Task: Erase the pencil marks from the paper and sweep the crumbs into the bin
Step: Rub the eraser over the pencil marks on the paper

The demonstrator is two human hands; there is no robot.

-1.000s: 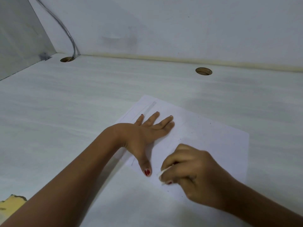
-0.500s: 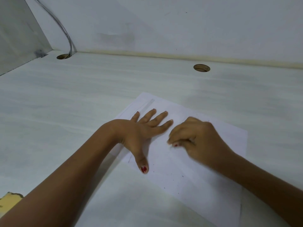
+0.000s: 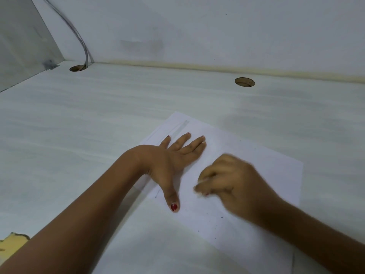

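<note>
A white sheet of paper (image 3: pixel 272 165) lies on the pale desk (image 3: pixel 79 135), turned at an angle. My left hand (image 3: pixel 173 161) presses flat on its left part, fingers straight and thumb spread toward me. My right hand (image 3: pixel 231 184) is blurred by motion over the middle of the sheet, its fingers curled round a small white eraser (image 3: pixel 201 182) of which only a sliver shows. Faint pencil lines (image 3: pixel 180 128) run along the sheet's far left edge. Small dark crumbs (image 3: pixel 215 220) are scattered on the near part of the paper.
Two round cable holes pierce the desk, one at the far left (image 3: pixel 77 68) with a grey cable (image 3: pixel 79 36) running up the wall, one at the far right (image 3: pixel 245 82). A grey side panel (image 3: pixel 21 40) closes the left. A yellow object (image 3: pixel 13 242) peeks in at the lower left.
My right hand swept away from me across the paper, then came back toward me with the eraser. My left hand stayed flat on the sheet.
</note>
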